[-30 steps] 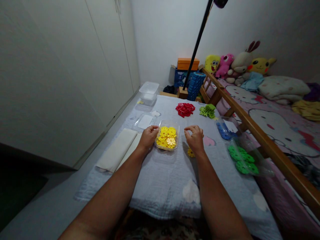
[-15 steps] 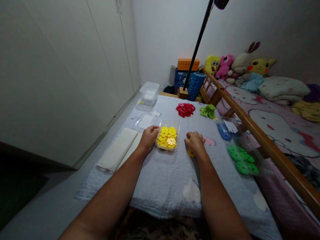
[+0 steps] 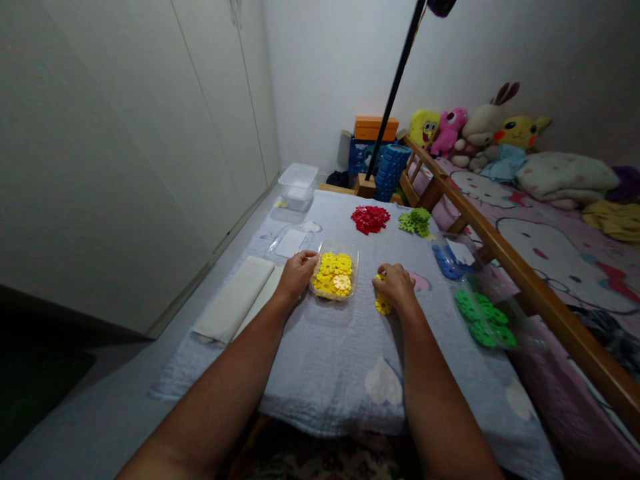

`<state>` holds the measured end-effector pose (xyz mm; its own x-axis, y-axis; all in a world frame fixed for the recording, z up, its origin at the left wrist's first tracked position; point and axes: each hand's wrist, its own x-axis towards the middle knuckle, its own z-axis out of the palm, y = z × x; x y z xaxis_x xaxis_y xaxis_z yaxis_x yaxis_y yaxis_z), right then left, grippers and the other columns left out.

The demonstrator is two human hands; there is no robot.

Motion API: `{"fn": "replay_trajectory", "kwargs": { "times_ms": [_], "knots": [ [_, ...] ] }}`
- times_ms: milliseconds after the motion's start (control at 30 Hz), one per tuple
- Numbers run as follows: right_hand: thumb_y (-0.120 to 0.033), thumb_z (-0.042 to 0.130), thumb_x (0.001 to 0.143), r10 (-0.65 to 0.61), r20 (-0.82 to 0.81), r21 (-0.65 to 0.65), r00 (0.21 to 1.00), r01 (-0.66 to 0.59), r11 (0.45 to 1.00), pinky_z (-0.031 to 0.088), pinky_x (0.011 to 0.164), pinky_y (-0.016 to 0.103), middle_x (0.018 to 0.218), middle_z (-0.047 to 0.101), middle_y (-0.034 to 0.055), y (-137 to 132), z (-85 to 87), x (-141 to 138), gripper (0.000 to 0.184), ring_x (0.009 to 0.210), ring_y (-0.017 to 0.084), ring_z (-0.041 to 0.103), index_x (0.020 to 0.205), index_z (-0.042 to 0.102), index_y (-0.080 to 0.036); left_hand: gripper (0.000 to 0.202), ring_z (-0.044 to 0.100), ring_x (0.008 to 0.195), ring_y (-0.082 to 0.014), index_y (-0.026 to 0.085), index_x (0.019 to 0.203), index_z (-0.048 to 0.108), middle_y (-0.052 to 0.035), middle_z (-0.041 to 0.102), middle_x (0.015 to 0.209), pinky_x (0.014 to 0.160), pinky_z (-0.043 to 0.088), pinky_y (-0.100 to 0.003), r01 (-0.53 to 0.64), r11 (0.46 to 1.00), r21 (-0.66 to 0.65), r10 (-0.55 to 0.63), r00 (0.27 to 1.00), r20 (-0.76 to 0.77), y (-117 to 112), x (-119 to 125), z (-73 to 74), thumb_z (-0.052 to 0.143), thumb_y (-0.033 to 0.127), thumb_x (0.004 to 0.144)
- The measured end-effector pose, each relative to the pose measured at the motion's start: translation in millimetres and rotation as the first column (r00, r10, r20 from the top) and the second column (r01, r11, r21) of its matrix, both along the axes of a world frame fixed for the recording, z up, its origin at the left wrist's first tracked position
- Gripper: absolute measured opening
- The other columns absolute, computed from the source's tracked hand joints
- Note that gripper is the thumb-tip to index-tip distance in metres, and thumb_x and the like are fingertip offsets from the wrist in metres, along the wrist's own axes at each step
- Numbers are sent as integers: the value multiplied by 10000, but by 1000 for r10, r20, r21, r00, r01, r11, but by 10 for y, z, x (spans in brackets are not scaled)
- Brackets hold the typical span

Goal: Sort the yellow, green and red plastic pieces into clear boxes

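My left hand grips the left wall of a clear plastic box, fingers closed on its rim. Inside the box lie several yellow flower-shaped discs, toothed like snowflake building pieces. To the right of the box, my right hand is down at the cloth with curled fingers on a few loose yellow discs. Part of those discs is hidden under the fingers. Just left of the box lies a clear lid with a white label.
A red pile and a light green pile lie farther back. Clear boxes with blue pieces and green pieces stand at right, near the wooden bed rail. A folded cloth and a larger plastic tub are at left.
My right hand has shifted slightly to the right, and more of the yellow discs beneath it shows. My left hand stays on the box.
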<state>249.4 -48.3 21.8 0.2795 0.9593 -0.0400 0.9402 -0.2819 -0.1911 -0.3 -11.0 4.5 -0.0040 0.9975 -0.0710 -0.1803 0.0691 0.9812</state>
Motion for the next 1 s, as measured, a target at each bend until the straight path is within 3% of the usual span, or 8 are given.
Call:
{"fn": "replay_trajectory", "kwargs": {
  "times_ms": [167,367,667,833,1000],
  "knots": [
    [-226,639,874,67,-70,141,995,-56,988,447,898,307,1136,663,120,49,-85,44,276,1050,231,638,1121,753,-180,398,637,649,-158,157,894,690,-11,709,734,624,500,-267,-4,1000,3,4,1000,-15,6,-5,-20,780,462,654],
    [-152,596,875,131,-105,202,986,-108,973,436,831,271,967,705,82,80,-101,88,163,916,189,633,923,750,-171,433,644,672,-172,157,929,701,-19,708,742,639,500,-277,9,1000,2,-9,999,-35,-2,-6,-6,774,488,659],
    [-47,559,815,230,-296,144,927,-195,970,449,791,245,970,724,52,62,-47,44,334,868,161,644,1067,744,-166,423,654,675,-176,158,930,700,-28,729,770,645,512,-285,14,1000,-5,-14,1000,0,20,0,-40,771,469,653],
    [-170,635,856,290,-138,84,947,-281,956,425,899,282,1084,715,99,45,-58,18,271,1021,205,617,1094,763,-169,410,658,692,-172,159,923,696,-31,738,792,656,513,-278,12,1000,5,-12,1000,-16,9,-4,-23,770,463,659],
    [-275,657,874,248,-36,1,968,-248,969,401,897,325,1134,690,112,-1,-37,-3,212,1076,251,577,1037,773,-204,415,648,681,-176,162,919,693,-27,719,767,645,501,-281,8,1000,-4,-8,1000,-27,7,-8,-25,763,473,653]
  ]
}}
